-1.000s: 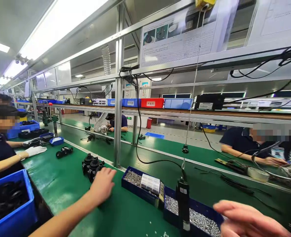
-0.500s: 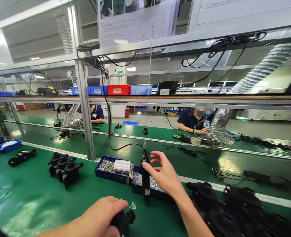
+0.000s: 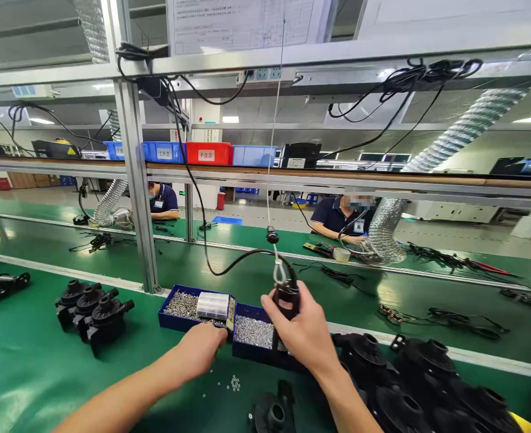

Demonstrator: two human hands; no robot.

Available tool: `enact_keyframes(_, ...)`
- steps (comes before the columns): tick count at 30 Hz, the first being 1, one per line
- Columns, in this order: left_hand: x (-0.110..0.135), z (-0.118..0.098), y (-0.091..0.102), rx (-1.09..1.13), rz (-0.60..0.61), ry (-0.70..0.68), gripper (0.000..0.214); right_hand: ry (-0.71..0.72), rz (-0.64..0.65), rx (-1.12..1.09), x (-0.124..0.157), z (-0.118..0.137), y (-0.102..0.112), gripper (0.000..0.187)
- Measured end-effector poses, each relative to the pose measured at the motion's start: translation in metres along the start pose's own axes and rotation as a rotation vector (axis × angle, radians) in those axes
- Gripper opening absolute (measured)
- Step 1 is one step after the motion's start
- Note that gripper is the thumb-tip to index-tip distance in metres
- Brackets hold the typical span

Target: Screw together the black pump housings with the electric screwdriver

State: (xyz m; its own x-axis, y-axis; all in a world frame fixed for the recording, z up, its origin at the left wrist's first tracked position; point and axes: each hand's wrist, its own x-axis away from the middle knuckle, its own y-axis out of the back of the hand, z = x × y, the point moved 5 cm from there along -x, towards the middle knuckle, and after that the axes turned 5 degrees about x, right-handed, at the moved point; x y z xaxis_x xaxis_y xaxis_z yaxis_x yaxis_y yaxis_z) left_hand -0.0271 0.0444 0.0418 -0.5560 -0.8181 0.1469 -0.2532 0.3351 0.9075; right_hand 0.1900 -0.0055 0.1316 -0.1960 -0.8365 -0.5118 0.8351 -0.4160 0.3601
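- While the right hand (image 3: 308, 322) has its thumb and fingers wrapped around a black corded tool (image 3: 287, 299), the left one is over by the screws.
- That tool's pretty much upright, in front of the right-hand blue bin (image 3: 251, 350) full of small shiny metal bits, with a thin line (image 3: 269, 198) running up from its top.
- Left hand (image 3: 202, 347): fingers bunched at the near right corner of the screw bin (image 3: 169, 321). Tips are hidden, so can't tell if they're pinching anything.
- Clear-topped box (image 3: 213, 305) sits on the screws.
- Tiny rings (image 3: 235, 383) are scattered on the green bench (image 3: 170, 406), near a lone black housing (image 3: 274, 414) at the bottom edge.
- More black housings: a row (image 3: 96, 311) off left, a bunch (image 3: 405, 391) off right.
- Further out, a red bin (image 3: 208, 154) on the shelf, plus two co-workers (image 3: 332, 216) across the way.
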Motion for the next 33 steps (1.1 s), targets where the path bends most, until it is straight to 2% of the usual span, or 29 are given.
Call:
enact_keyframes(2, -0.009, 0.011, -0.013, -0.024, 0.056, 0.031, 0.041, 0.021, -0.079, -0.137, 0.010, 0.011, 0.008, 0.031)
enact_keyframes(3, -0.012, 0.014, -0.020, -0.033, 0.081, 0.041, 0.042, 0.025, -0.075, -0.203, 0.014, 0.015, 0.009, 0.032)
enact_keyframes(6, -0.015, 0.014, -0.034, -0.042, 0.121, 0.054, 0.045, 0.007, 0.059, -0.302, 0.022, 0.020, -0.001, 0.034)
enact_keyframes(8, -0.015, 0.012, -0.037, -0.044, 0.124, 0.054, 0.045, -0.012, 0.168, -0.251, 0.023, 0.021, -0.010, 0.032)
enact_keyframes(11, -0.013, 0.009, -0.036, -0.060, 0.122, 0.056, 0.042, -0.016, 0.311, -0.055, 0.019, 0.023, -0.016, 0.024)
enact_keyframes(14, -0.014, 0.008, -0.036, -0.069, 0.121, 0.067, 0.044, -0.019, 0.360, 0.090, 0.016, 0.025, -0.009, 0.022)
enact_keyframes(17, -0.016, 0.008, -0.042, -0.053, 0.134, 0.084, 0.046, -0.060, 0.297, 0.105, 0.017, 0.025, 0.005, 0.024)
enact_keyframes(23, -0.015, -0.003, -0.057, 0.089, 0.066, 0.099, 0.029, -0.090, 0.023, -0.156, 0.027, 0.031, 0.020, 0.028)
enact_keyframes(26, -0.008, -0.013, -0.060, 0.216, 0.032, 0.062, 0.033, -0.053, -0.099, -0.228, 0.031, 0.040, 0.024, 0.029)
enact_keyframes(30, 0.000, -0.028, -0.069, 0.598, 0.074, -0.022, 0.027, -0.023, -0.171, -0.276, 0.036, 0.046, 0.029, 0.029)
enact_keyframes(33, -0.006, -0.032, -0.089, 0.932, 0.154, 0.028, 0.027, -0.024, -0.167, -0.295, 0.039, 0.045, 0.030, 0.030)
